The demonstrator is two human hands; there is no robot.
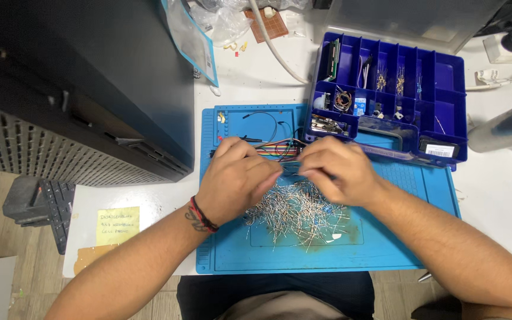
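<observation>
We note a heap of thin wire-leaded components [294, 216] spread on the blue work mat [386, 249], directly near-side of and under both hands; leads point every way, so the heap has no single long axis. Left hand [238, 178] and right hand [336, 169] meet above its far edge, fingers pinched together on something small we cannot make out. Both are equally near. Coloured jumper wires [277, 148] run left-right just beyond. A blue compartment box [445, 71] sits far right on the worktop [499, 195].

Matt blue mat [386, 249], shiny metal leads [297, 216]
</observation>
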